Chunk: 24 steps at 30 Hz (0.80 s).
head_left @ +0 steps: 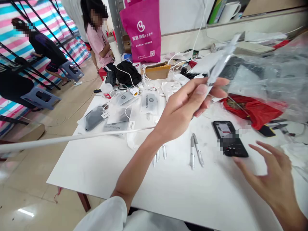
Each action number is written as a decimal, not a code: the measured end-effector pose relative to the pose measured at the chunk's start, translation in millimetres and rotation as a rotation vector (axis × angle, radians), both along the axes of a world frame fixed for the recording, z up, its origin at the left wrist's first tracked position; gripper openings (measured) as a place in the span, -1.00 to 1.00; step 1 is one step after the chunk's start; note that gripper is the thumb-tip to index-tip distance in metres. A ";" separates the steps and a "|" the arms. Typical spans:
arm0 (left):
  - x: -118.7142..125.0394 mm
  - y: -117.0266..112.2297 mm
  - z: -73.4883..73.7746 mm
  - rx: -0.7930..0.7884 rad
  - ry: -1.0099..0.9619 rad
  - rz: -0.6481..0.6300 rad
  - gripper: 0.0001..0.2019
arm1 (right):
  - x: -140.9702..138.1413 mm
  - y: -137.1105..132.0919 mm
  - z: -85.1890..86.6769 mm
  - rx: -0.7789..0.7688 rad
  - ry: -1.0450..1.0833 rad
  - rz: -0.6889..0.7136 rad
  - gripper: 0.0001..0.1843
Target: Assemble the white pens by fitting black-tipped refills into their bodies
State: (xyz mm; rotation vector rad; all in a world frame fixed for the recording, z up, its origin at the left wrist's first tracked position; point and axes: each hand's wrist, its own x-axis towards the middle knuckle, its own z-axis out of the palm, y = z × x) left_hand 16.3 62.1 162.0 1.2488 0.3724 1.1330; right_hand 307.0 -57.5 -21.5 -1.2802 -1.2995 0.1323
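A pen [221, 61] is clamped in the fingers of the left hand [183, 109], above the table [168, 186]; those of the right hand [274, 175] are spread. The phone [230, 139] (just to their left) could be knocked by a careless sweep.

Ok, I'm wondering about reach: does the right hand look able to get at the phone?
Probably yes: the right hand is open, seems to hold nothing, and is close beside the phone, with nothing visible lying between them.

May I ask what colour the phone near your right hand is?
The phone is black; the head view shows it best.
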 end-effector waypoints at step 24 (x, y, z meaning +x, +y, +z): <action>4.3 -11.1 -1.1 -0.043 -0.006 -0.166 -0.73 | 2.1 -34.7 -41.2 -0.410 -0.620 -0.292 0.03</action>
